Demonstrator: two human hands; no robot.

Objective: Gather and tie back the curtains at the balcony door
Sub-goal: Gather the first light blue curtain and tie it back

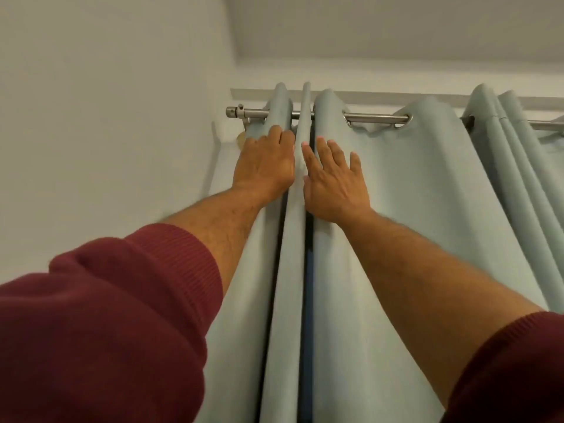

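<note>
A pale blue-grey eyelet curtain (421,190) hangs from a steel rod (375,118) near the ceiling. Its left folds are bunched close to the rod's left end. My left hand (264,167) lies on the leftmost fold just under the rod, fingers curled over the cloth. My right hand (334,178) rests flat on the neighbouring fold, fingers spread, holding nothing. One narrow upright fold stands between the two hands. A second bunch of the same cloth (500,141) hangs further right on the rod. No tie-back is in view.
A white wall (106,117) stands close on the left, meeting the curtain at the rod's end cap (232,112) and bracket. The white ceiling (396,25) is just above the rod. My dark red sleeves fill the lower corners.
</note>
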